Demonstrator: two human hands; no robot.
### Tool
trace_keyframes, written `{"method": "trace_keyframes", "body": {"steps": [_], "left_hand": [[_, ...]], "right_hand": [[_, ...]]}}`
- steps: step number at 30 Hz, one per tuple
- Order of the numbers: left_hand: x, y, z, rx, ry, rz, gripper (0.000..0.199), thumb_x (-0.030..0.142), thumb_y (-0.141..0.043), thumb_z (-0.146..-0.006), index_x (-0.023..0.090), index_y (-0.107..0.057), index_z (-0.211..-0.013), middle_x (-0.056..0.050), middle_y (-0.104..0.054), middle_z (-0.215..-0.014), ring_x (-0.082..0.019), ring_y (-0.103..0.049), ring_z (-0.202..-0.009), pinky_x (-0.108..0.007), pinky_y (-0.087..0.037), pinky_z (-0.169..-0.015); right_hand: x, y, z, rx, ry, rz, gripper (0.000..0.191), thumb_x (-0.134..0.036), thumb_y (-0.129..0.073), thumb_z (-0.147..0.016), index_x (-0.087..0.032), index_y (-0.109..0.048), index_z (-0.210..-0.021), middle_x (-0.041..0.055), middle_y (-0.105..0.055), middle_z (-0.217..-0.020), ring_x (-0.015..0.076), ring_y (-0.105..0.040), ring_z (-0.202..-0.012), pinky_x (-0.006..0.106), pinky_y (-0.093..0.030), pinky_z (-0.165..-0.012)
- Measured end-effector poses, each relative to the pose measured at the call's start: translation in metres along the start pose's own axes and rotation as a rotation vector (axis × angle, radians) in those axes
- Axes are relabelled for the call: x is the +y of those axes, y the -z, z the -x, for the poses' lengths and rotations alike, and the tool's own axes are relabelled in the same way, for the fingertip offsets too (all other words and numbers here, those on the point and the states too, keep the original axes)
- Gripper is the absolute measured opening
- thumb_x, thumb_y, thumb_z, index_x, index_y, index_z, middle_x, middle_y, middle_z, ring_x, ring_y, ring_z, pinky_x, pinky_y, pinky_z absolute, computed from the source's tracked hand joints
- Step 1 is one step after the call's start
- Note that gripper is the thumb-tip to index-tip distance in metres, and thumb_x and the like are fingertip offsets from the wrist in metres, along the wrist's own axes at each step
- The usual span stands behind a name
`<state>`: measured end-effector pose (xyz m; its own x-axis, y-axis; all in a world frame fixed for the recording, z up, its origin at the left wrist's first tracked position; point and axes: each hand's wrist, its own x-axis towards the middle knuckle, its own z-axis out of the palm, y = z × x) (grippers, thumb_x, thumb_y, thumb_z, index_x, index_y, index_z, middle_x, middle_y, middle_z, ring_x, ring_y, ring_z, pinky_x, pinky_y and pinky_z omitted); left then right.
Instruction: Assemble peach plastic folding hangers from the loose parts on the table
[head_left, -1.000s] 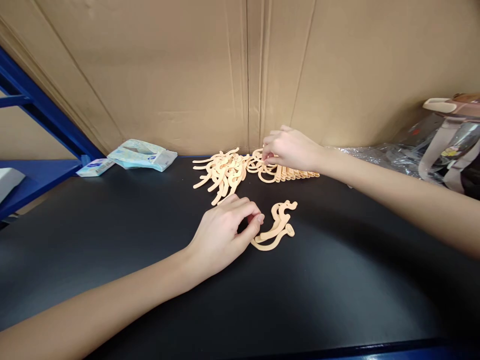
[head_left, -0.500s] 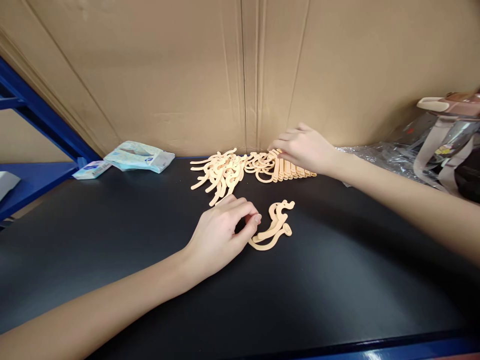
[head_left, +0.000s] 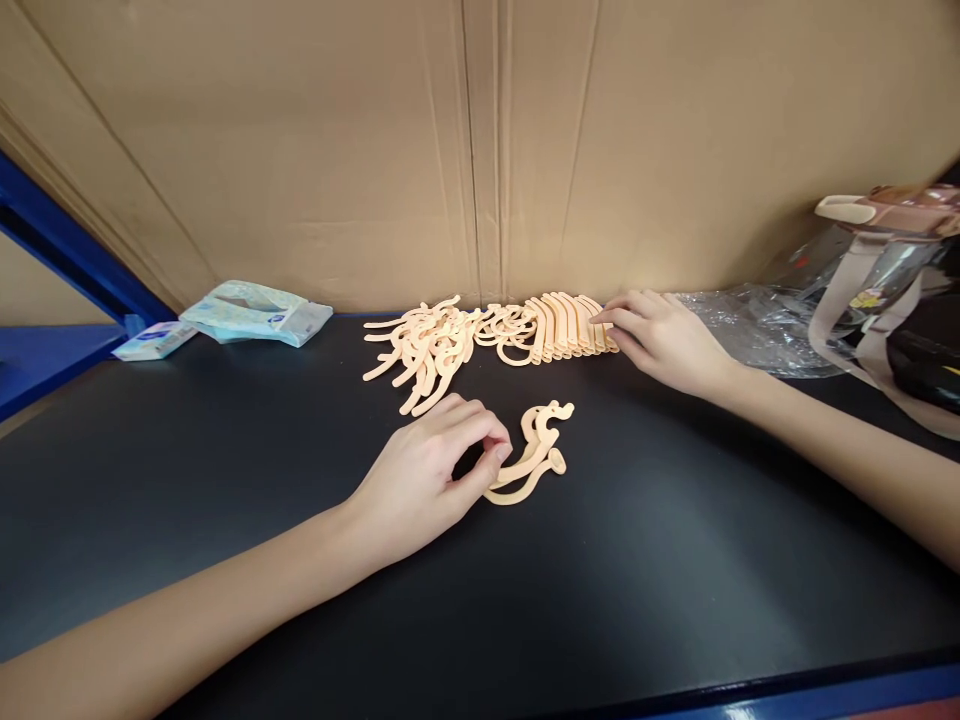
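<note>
My left hand (head_left: pixel 431 465) is closed in a pinch, thumb and forefinger tips together over the left end of a few loose peach curved strips (head_left: pixel 536 455). Whether a strip lies between the fingertips is hidden. One of these strips has a round, cup-like end. My right hand (head_left: pixel 664 335) is open, fingers stretched, its tips at the right end of a neat row of similar strips (head_left: pixel 562 325). Left of that row lie looped strips (head_left: pixel 514 328) and a tangled heap (head_left: pixel 424 350) of the same pieces.
A blue tissue packet (head_left: pixel 259 312) and a smaller pack (head_left: pixel 154 341) lie at the back left of the black tabletop (head_left: pixel 600 590). Clear plastic wrap (head_left: pixel 750 325) and a strapped bottle (head_left: pixel 870 250) stand at the right. A cardboard wall (head_left: pixel 337 150) closes off the back.
My right hand has come off the top of the row to its right end, its fingers extending and uncovering the strips. My left hand has dropped slightly towards the loose strips. The view has shifted slightly.
</note>
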<state>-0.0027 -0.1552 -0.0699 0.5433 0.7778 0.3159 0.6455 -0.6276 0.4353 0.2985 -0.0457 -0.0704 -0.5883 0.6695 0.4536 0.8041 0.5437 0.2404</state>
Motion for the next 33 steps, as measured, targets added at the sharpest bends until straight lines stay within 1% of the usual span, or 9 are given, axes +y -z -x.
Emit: {"method": "trace_keyframes", "body": {"steps": [5, 10, 15, 17, 19, 22, 25, 29, 33], "left_hand": [[-0.001, 0.001, 0.000, -0.011, -0.010, 0.007, 0.015, 0.021, -0.047, -0.096, 0.020, -0.058, -0.085, 0.003, -0.058, -0.080, -0.012, -0.049, -0.077, -0.024, -0.037, -0.068], [-0.002, 0.000, 0.002, -0.003, -0.029, 0.008, 0.015, 0.020, -0.048, -0.096, 0.019, -0.058, -0.085, 0.003, -0.057, -0.079, -0.012, -0.047, -0.075, -0.025, -0.037, -0.067], [-0.002, 0.000, 0.000, -0.011, -0.033, 0.007, 0.015, 0.020, -0.047, -0.096, 0.020, -0.058, -0.086, 0.003, -0.057, -0.080, -0.012, -0.047, -0.076, -0.026, -0.037, -0.067], [-0.002, 0.000, 0.000, -0.015, -0.032, 0.005, 0.015, 0.021, -0.047, -0.096, 0.020, -0.058, -0.086, 0.002, -0.057, -0.080, -0.013, -0.047, -0.077, -0.026, -0.037, -0.067], [-0.002, 0.000, 0.000, -0.016, -0.034, 0.002, 0.015, 0.021, -0.047, -0.096, 0.020, -0.058, -0.086, 0.002, -0.058, -0.080, -0.013, -0.048, -0.077, -0.026, -0.037, -0.068], [-0.002, 0.001, 0.001, -0.011, -0.037, -0.002, 0.015, 0.020, -0.047, -0.096, 0.020, -0.057, -0.085, 0.002, -0.058, -0.081, -0.013, -0.048, -0.077, -0.026, -0.037, -0.068], [-0.001, 0.001, 0.002, -0.007, -0.043, -0.005, 0.016, 0.021, -0.047, -0.096, 0.019, -0.057, -0.084, 0.002, -0.057, -0.079, -0.013, -0.047, -0.076, -0.026, -0.037, -0.067], [-0.001, 0.000, 0.002, -0.003, -0.051, -0.005, 0.016, 0.021, -0.047, -0.096, 0.019, -0.058, -0.084, 0.002, -0.057, -0.079, -0.013, -0.047, -0.076, -0.025, -0.037, -0.067], [-0.001, 0.000, 0.002, -0.013, -0.044, -0.009, 0.016, 0.022, -0.046, -0.096, 0.019, -0.058, -0.085, 0.002, -0.057, -0.079, -0.013, -0.047, -0.076, -0.025, -0.037, -0.066]], "right_hand": [[-0.002, -0.001, -0.016, -0.017, 0.077, 0.019, 0.040, -0.023, -0.029, -0.098, -0.016, -0.062, -0.119, 0.0115, -0.061, -0.117, 0.0263, -0.055, -0.100, 0.038, -0.039, -0.084], [-0.004, 0.002, -0.032, -0.027, 0.022, -0.057, 0.038, -0.031, -0.035, -0.097, -0.016, -0.068, -0.108, 0.0110, -0.064, -0.113, 0.0259, -0.055, -0.098, 0.038, -0.039, -0.083], [-0.006, -0.004, -0.045, -0.049, -0.059, -0.010, 0.039, -0.031, -0.035, -0.095, -0.016, -0.071, -0.097, 0.0115, -0.068, -0.103, 0.0267, -0.055, -0.095, 0.040, -0.037, -0.081], [-0.006, -0.006, -0.050, -0.053, -0.082, 0.009, 0.039, -0.030, -0.036, -0.094, -0.018, -0.072, -0.090, 0.0097, -0.071, -0.097, 0.0267, -0.056, -0.093, 0.042, -0.036, -0.085], [-0.007, -0.006, -0.054, -0.059, -0.083, 0.019, 0.038, -0.030, -0.037, -0.094, -0.018, -0.072, -0.086, 0.0083, -0.072, -0.094, 0.0271, -0.057, -0.094, 0.046, -0.034, -0.094], [-0.009, -0.005, -0.057, -0.085, -0.072, 0.007, 0.036, -0.028, -0.038, -0.093, -0.019, -0.072, -0.087, 0.0075, -0.073, -0.093, 0.0267, -0.059, -0.097, 0.053, -0.024, -0.106], [-0.012, -0.004, -0.059, -0.096, -0.060, -0.029, 0.037, -0.027, -0.036, -0.094, -0.020, -0.071, -0.093, 0.0070, -0.073, -0.094, 0.0249, -0.062, -0.094, 0.055, -0.021, -0.109], [-0.016, 0.002, -0.064, -0.136, -0.077, -0.055, 0.036, -0.029, -0.035, -0.095, -0.019, -0.069, -0.101, 0.0067, -0.073, -0.100, 0.0245, -0.062, -0.099, 0.049, -0.025, -0.107], [-0.021, 0.005, -0.076, -0.189, -0.180, -0.012, 0.035, -0.034, -0.041, -0.093, -0.015, -0.067, -0.107, 0.0099, -0.072, -0.097, 0.0278, -0.062, -0.098, 0.043, -0.036, -0.093]]}}
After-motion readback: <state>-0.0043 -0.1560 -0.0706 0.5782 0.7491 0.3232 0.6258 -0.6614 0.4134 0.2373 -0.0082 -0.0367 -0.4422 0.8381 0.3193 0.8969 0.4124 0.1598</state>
